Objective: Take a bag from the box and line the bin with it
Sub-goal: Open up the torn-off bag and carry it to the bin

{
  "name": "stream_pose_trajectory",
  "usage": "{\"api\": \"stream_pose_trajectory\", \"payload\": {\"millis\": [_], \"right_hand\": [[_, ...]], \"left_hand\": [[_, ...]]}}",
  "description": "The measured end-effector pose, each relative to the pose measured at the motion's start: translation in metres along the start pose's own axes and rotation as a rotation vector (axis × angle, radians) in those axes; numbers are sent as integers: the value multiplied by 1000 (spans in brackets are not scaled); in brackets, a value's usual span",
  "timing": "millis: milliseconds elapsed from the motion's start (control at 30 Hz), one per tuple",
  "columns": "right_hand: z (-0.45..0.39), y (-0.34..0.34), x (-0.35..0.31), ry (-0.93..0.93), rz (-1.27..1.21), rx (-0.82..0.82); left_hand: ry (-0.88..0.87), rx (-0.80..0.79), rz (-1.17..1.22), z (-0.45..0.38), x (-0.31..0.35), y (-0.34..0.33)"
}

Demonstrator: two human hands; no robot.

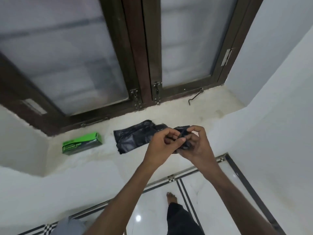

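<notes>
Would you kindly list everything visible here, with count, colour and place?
bag: one, black, flat on the sill, right end pinched in both hands
box: one, green, on the sill left of the bag
window: two frosted panes, dark brown frame, behind the sill
hook: one, dark metal, sill's far right
sill: one, cream
floor: white tiles, dark borders
left hand: one
right hand: one
foot: one, bare
</notes>
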State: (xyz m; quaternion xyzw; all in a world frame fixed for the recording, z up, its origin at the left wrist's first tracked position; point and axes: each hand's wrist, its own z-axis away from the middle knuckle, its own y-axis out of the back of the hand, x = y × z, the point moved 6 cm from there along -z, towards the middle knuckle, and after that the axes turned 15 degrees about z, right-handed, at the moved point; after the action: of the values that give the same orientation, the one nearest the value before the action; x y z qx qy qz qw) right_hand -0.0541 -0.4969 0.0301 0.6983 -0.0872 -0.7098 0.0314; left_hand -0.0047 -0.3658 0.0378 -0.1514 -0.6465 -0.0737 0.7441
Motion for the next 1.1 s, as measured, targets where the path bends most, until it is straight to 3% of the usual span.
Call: {"api": "stream_pose_trajectory", "payload": {"millis": [200, 367, 567, 800, 933, 1100], "right_hand": [[78, -59, 4, -192, -265, 47], [134, -104, -7, -199, -29, -101], [179, -139, -16, -152, 123, -97], [227, -159, -9, -39, 326, -1], [262, -188, -3, 63, 464, -80], [307, -234, -21, 421, 703, -265]], "left_hand": [[-34, 92, 83, 106, -12, 57], [-48, 200, 91, 187, -22, 87], [-59, 388, -7, 265, -37, 126], [-102, 670, -200, 372, -50, 165], [-69, 794, 44, 436, -54, 182], [-91, 869, 315, 493, -58, 205]]}}
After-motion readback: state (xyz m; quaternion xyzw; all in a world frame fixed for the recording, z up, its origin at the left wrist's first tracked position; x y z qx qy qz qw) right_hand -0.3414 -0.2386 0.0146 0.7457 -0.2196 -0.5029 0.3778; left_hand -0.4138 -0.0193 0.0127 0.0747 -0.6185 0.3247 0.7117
